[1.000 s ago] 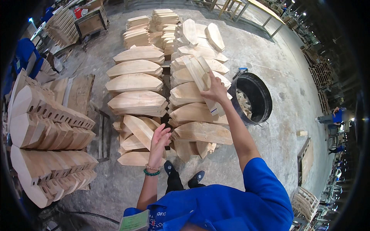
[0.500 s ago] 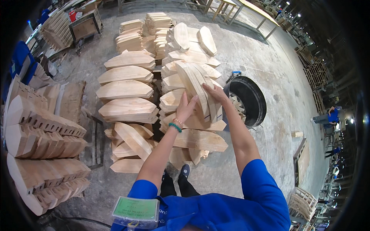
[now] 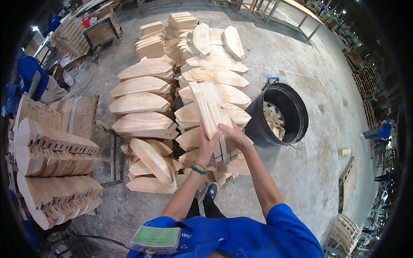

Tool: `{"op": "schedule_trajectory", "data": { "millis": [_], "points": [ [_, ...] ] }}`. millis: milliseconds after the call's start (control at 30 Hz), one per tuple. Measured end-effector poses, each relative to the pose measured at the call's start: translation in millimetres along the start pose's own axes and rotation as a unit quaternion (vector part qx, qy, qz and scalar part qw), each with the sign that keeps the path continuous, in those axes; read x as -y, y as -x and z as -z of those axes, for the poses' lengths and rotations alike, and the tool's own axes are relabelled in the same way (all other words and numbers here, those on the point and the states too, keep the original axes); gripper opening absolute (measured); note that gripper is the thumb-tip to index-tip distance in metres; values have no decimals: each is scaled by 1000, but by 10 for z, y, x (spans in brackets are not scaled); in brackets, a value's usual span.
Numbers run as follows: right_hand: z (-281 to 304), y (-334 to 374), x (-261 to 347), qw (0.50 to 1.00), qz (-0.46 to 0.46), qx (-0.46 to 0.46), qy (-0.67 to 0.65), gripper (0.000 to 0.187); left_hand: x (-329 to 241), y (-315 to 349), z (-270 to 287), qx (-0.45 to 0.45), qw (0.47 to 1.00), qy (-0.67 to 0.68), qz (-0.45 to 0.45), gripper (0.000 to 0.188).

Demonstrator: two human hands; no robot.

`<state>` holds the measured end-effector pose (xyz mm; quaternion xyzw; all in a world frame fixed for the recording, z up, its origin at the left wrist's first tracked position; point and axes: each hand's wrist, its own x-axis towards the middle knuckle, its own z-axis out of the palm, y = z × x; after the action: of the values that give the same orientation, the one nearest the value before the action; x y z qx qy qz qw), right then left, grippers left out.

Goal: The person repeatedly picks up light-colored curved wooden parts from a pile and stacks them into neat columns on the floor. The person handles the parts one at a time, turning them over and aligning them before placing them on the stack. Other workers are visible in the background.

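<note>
Head view: left hand (image 3: 209,144) and right hand (image 3: 235,135), fingers clamped on wooden boards (image 3: 207,105), have drawn them closer, both steadying.

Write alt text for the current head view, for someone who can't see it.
A person's left hand and right hand grip a few long wooden pieces above rows of stacked boards with pointed ends. To the right, a black drum holding wood offcuts stands on a grey floor; to the left are rows of thick wooden parts.
</note>
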<state>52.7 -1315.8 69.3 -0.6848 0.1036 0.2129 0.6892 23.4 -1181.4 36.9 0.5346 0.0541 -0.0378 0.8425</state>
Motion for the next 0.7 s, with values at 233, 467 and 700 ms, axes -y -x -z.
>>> {"op": "schedule_trajectory", "data": {
  "millis": [233, 467, 700],
  "points": [
    [-49, 282, 437, 986, 136, -61, -78, 70, -648, -74, -277, 55, 985, -55, -152, 87],
    [257, -186, 519, 991, 104, -77, 35, 71, -793, -550, -109, 17, 973, -204, -107, 72],
    [384, -581, 159, 940, 137, -137, 281, 76, -350, -765, 585, -42, 783, -613, -96, 70]
  ]
}}
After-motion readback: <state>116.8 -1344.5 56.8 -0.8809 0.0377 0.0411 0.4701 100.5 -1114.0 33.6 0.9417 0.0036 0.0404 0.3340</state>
